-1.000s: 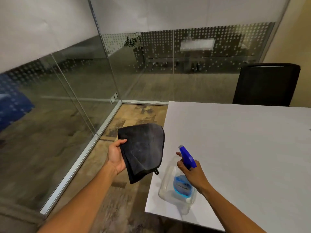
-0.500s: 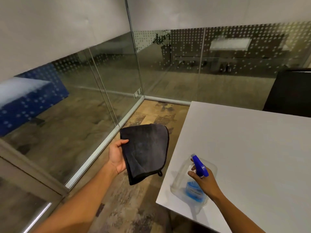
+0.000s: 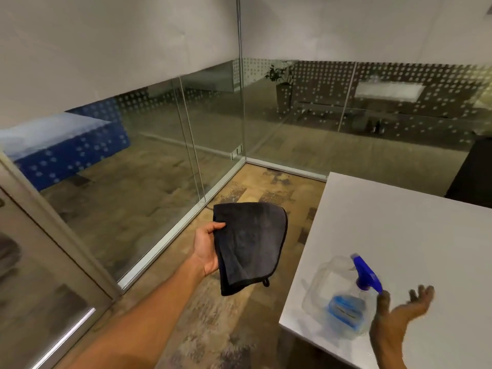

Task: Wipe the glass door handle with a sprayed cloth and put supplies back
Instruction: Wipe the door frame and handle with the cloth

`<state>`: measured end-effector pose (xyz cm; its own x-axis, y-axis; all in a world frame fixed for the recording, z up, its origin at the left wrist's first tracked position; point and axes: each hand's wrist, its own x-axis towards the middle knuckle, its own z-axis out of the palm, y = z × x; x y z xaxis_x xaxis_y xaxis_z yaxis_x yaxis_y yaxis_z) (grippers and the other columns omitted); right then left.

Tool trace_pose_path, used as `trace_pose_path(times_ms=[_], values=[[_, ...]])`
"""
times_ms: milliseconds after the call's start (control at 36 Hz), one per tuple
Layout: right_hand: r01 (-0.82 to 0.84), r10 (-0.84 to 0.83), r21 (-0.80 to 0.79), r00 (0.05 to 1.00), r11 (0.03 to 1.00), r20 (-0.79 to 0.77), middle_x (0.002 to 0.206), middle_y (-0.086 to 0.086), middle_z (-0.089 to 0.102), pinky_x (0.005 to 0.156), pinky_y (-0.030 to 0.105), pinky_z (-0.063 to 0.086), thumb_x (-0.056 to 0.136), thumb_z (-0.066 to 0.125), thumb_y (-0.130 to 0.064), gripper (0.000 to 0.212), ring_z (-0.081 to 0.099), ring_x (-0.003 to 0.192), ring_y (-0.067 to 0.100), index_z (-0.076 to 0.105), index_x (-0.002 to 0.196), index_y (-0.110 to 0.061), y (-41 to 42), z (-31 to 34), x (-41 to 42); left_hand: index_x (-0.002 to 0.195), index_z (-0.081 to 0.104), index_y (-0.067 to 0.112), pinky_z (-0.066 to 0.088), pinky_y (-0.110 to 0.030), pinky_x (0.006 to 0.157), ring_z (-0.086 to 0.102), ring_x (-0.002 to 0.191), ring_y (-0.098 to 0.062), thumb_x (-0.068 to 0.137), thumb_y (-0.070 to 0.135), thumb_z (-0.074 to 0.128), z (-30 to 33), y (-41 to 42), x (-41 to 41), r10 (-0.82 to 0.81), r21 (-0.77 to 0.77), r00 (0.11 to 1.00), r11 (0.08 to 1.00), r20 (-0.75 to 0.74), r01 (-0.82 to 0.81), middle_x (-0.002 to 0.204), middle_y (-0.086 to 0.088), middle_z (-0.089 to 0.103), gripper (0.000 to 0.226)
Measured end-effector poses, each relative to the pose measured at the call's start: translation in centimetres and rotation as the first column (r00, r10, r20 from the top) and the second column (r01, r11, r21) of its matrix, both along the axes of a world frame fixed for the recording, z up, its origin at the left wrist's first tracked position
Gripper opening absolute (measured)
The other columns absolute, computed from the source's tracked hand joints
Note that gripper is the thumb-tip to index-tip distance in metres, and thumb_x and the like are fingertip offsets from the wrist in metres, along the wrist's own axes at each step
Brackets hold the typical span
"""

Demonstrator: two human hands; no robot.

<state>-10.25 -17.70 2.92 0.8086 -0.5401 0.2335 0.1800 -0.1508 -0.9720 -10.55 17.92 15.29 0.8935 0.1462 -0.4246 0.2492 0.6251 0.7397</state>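
Note:
My left hand (image 3: pixel 206 247) holds a folded dark grey cloth (image 3: pixel 250 243) out over the floor, thumb on its upper left edge. A clear spray bottle (image 3: pixel 338 296) with a blue trigger head and blue label stands on the near corner of the white table (image 3: pixel 404 235). My right hand (image 3: pixel 399 312) hovers just right of the bottle, fingers spread, holding nothing. The glass door frame (image 3: pixel 53 227) shows at the lower left; its handle is not in view.
Glass walls (image 3: pixel 159 145) with dotted film enclose the corner of the room. A metal floor track (image 3: pixel 173 233) runs along the glass. A black chair (image 3: pixel 474 177) stands behind the table at the right edge. Patterned carpet (image 3: pixel 239 323) lies between glass and table.
My right hand has let go of the spray bottle, which now stands on the table, and pulled away to the right with fingers spread. The view has turned left toward the door.

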Motion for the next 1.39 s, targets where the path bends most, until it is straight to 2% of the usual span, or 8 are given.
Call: trace_pose_path(times_ms=[111,222,417,694,917,1028,1222,1389], values=[[0.026,0.012,-0.141,0.964,0.990,0.265,0.146,-0.002,0.038,0.116,0.029,0.033,0.084,0.060,-0.043,0.069,0.042,0.134,0.016,0.027,0.144,-0.034,6.0,4.7,-1.9,0.102,0.069,0.002,0.053,-0.036,0.074,0.072,0.071,-0.031,0.072,0.025,0.054,0.3,3.0,-1.9,-0.038,0.007,0.999,0.999,0.015,0.038,0.086,-0.015,0.075,0.041],[-0.295,0.355,-0.298,0.919,0.908,0.172,0.128,-0.022,0.059,0.101,0.013,0.043,0.088,0.064,-0.046,0.044,0.055,0.116,-0.009,0.050,0.129,-0.043,14.9,11.4,-2.7,0.099,0.071,0.003,0.052,-0.036,0.076,0.071,0.072,-0.031,0.072,0.025,0.056,0.7,6.8,-4.6,-0.095,0.058,0.995,0.994,-0.004,0.095,0.087,-0.016,0.074,0.038],[-0.828,0.811,-0.474,0.483,0.300,-0.330,0.133,-0.022,0.058,0.095,0.011,0.041,0.073,0.061,-0.076,0.073,0.052,0.116,-0.014,0.054,0.137,-0.040,28.0,18.4,-2.9,0.089,0.081,0.004,0.060,-0.034,0.069,0.074,0.076,-0.031,0.072,0.022,0.060,1.0,14.6,-10.5,-0.104,0.070,0.994,0.992,-0.013,0.105,0.092,-0.018,0.077,0.033],[-0.914,0.801,-0.335,0.020,-0.228,-0.598,0.111,-0.012,0.075,0.092,0.032,0.058,0.074,0.086,-0.045,0.051,0.070,0.101,0.002,0.070,0.119,-0.029,41.5,18.9,-4.1,0.096,0.079,0.003,0.052,-0.040,0.088,0.071,0.088,-0.033,0.078,0.018,0.061,1.2,25.0,-18.0,-0.009,0.138,0.999,0.990,-0.048,0.016,0.098,-0.020,0.074,0.029],[-0.934,0.708,0.058,-0.306,-0.352,-0.636,0.121,-0.004,0.074,0.102,0.039,0.054,0.077,0.086,-0.036,0.056,0.069,0.113,0.011,0.064,0.127,-0.025,49.5,15.5,-5.3,0.085,0.081,0.011,0.045,-0.047,0.104,0.067,0.097,-0.034,0.070,0.017,0.069,1.1,31.1,-20.2,0.069,0.201,0.997,0.978,-0.021,-0.063,0.098,-0.019,0.073,0.021],[-0.895,0.686,0.252,-0.445,-0.368,-0.576,0.126,-0.001,0.072,0.107,0.042,0.051,0.087,0.078,-0.034,0.051,0.067,0.118,0.017,0.061,0.132,-0.021,52.9,14.3,-5.1,0.080,0.081,0.018,0.053,-0.039,0.088,0.074,0.085,-0.024,0.072,0.016,0.065,1.5,34.2,-19.7,0.090,0.283,0.996,0.956,-0.019,-0.081,0.092,-0.013,0.075,0.018],[-0.818,0.703,0.447,-0.554,-0.361,-0.446,0.122,0.002,0.074,0.085,0.024,0.058,0.093,0.070,-0.034,0.038,0.069,0.115,0.018,0.062,0.128,-0.019,58.5,13.4,-1.5,0.104,0.072,0.007,0.049,-0.043,0.097,0.067,0.098,-0.031,0.078,0.010,0.064,3.1,40.1,-17.8,0.082,0.440,0.996,0.894,0.025,-0.085,0.104,-0.017,0.071,0.028],[-0.711,0.756,0.615,-0.596,-0.339,-0.272,0.127,0.015,0.070,0.104,0.044,0.050,0.084,0.078,-0.034,0.055,0.066,0.120,0.030,0.061,0.132,-0.012,63.5,12.3,1.4,0.125,0.063,-0.002,0.052,-0.030,0.097,0.067,0.106,-0.018,0.081,0.012,0.074,4.4,44.6,-16.4,0.055,0.701,0.998,0.710,0.032,-0.062,0.115,-0.011,0.070,0.048]])
